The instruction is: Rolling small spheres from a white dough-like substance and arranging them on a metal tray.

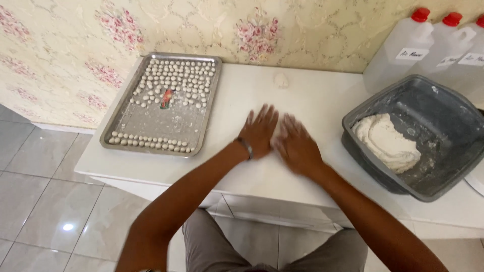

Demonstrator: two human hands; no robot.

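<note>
My left hand (260,132) and my right hand (296,146) lie flat, palms down and fingers spread, side by side on the white tabletop (312,100). Whatever is under the palms is hidden; the right hand is blurred. A metal bracelet sits on my left wrist. A small lump of white dough (281,80) rests on the table beyond my hands, near the wall. At the left, a metal tray (156,126) holds several small white dough balls in rows and one small red and green item (167,98).
A grey plastic tub (433,126) at the right holds a mass of white dough (385,142). Three clear jugs with red caps (403,48) stand against the floral wall behind it. Grey floor tiles lie below the table's left edge.
</note>
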